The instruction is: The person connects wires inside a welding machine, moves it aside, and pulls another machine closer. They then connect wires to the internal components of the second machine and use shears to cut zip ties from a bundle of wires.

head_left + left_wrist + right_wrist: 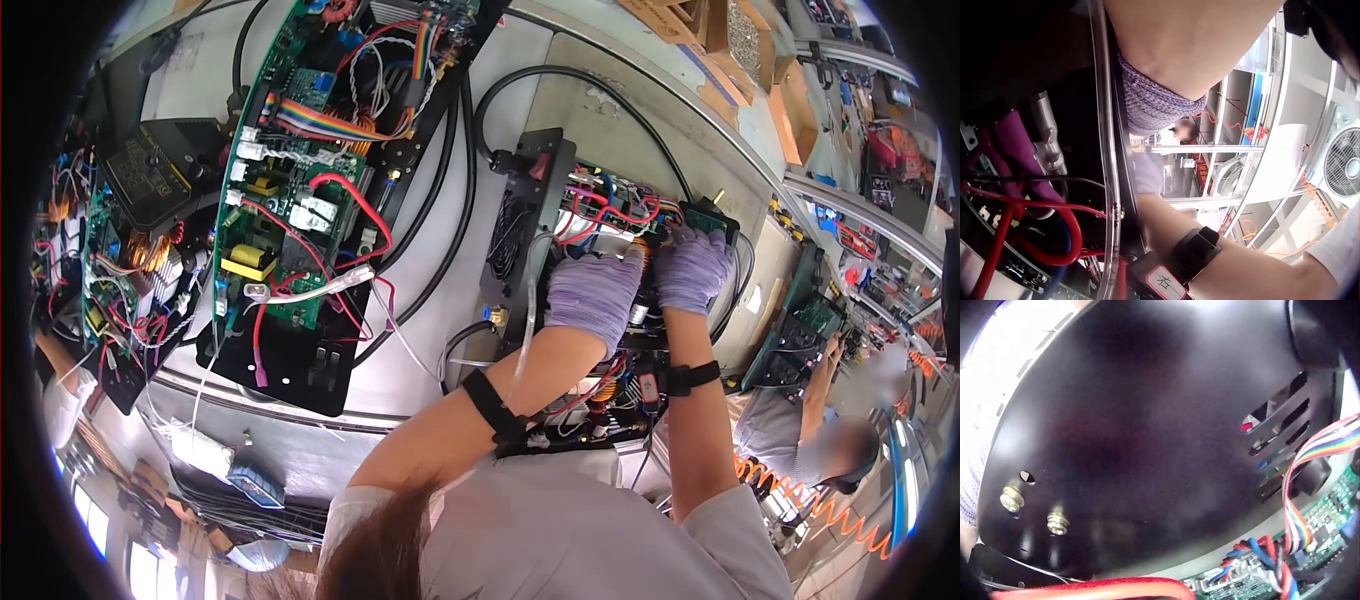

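Green board [262, 215], ten o'clock from left hand [595, 293]; black cable [555, 69], twelve; right hand [692, 270] partly hides red-wired unit [603, 207]; cannot tell either grip.

Left hand [590, 298]: gloved, back upward, grip unclear | Right hand [692, 270]: gloved, just beside the left, grip unclear | Left forearm [440, 430]: bare, slanting inward | Right forearm [698, 430]: bare, reaching nearly straight forward
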Demonstrator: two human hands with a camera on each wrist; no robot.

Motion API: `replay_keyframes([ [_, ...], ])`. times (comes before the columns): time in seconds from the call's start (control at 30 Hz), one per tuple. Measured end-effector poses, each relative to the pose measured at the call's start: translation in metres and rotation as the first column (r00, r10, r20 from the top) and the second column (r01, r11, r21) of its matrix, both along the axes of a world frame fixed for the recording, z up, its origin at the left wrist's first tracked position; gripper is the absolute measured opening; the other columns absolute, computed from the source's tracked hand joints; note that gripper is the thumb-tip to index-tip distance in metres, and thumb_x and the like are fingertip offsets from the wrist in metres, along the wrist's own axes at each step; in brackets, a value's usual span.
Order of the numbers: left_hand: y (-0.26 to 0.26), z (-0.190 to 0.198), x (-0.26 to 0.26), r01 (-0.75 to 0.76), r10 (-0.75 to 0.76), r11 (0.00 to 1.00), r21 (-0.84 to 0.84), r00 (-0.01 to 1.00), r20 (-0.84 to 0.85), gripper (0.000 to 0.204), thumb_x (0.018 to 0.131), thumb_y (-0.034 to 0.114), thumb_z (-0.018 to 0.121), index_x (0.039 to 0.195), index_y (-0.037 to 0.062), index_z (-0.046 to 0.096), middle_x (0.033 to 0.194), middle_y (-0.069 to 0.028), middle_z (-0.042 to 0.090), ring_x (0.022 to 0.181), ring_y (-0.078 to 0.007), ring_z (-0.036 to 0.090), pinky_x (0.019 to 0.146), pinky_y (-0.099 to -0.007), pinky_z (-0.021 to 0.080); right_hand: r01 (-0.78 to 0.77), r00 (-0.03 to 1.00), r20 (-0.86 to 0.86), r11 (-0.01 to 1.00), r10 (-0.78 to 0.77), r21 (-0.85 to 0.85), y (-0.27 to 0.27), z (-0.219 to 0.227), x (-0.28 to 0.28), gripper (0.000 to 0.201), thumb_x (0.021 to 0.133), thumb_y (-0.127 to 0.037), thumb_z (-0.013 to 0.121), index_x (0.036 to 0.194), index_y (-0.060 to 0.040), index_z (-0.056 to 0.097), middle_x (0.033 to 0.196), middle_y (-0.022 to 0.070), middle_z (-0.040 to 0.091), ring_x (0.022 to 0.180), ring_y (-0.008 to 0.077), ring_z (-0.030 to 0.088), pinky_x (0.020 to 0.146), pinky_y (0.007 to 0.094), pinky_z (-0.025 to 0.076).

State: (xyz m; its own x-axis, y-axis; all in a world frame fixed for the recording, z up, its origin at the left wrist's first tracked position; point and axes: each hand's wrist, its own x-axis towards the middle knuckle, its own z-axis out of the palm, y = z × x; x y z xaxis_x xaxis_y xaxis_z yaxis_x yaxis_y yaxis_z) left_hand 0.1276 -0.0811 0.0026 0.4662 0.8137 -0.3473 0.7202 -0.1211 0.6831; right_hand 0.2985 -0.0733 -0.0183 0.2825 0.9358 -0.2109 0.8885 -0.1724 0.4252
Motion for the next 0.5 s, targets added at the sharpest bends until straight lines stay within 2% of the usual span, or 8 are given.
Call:
replay_keyframes([
  [0.07,-0.002,-0.001,0.000,-0.009,0.009,1.000,0.005,1.000,0.012,0.041,0.077,0.014,0.059,0.117,0.0133,0.057,0.087,-0.0076,0.065,0.079,-0.0247,0.064,0.070,-0.0411,0.048,0.032,0.999,0.039,0.999,-0.031,-0.035,0.002,0.000,-0.002,0.026,0.074,-0.024,0.060,0.098,-0.0206,0.069,0.096,0.0038,0.068,0.107,0.0270,0.054,0.092,0.0448,0.039],
  [0.23,-0.004,-0.005,0.000,-0.003,0.003,1.000,0.021,1.000,0.023,0.040,0.077,0.014,0.058,0.117,0.0123,0.056,0.087,-0.0076,0.065,0.080,-0.0249,0.064,0.067,-0.0401,0.049,0.103,0.984,0.150,0.992,-0.091,-0.069,0.010,-0.001,-0.014,0.027,0.077,-0.028,0.058,0.100,-0.0248,0.071,0.101,0.0004,0.069,0.106,0.0243,0.054,0.095,0.0432,0.037],
  [0.33,-0.003,-0.002,-0.001,0.007,-0.007,1.000,0.002,1.000,0.026,0.039,0.078,0.014,0.057,0.116,0.0120,0.055,0.086,-0.0073,0.065,0.080,-0.0247,0.064,0.065,-0.0395,0.050,0.130,0.980,0.162,0.988,-0.116,-0.078,0.013,0.004,-0.023,0.026,0.077,-0.028,0.057,0.099,-0.0275,0.072,0.098,-0.0015,0.070,0.104,0.0216,0.055,0.095,0.0413,0.036],
  [0.43,-0.001,-0.002,-0.001,0.017,-0.017,1.000,-0.020,0.999,0.031,0.037,0.079,0.014,0.057,0.116,0.0112,0.055,0.084,-0.0068,0.065,0.078,-0.0243,0.065,0.064,-0.0392,0.050,0.107,0.986,0.129,0.994,-0.107,0.001,0.012,0.000,-0.021,0.022,0.070,-0.029,0.065,0.089,-0.0219,0.074,0.086,0.0063,0.070,0.095,0.0242,0.058,0.088,0.0403,0.041],
  [0.5,-0.002,-0.003,0.000,0.010,-0.009,1.000,-0.014,0.999,0.037,0.037,0.079,0.014,0.056,0.116,0.0107,0.055,0.084,-0.0070,0.065,0.078,-0.0241,0.065,0.063,-0.0392,0.050,0.162,0.976,0.157,0.985,-0.152,-0.055,0.014,0.000,-0.022,0.023,0.073,-0.027,0.061,0.093,-0.0262,0.073,0.090,0.0007,0.070,0.098,0.0213,0.057,0.092,0.0406,0.038],
])
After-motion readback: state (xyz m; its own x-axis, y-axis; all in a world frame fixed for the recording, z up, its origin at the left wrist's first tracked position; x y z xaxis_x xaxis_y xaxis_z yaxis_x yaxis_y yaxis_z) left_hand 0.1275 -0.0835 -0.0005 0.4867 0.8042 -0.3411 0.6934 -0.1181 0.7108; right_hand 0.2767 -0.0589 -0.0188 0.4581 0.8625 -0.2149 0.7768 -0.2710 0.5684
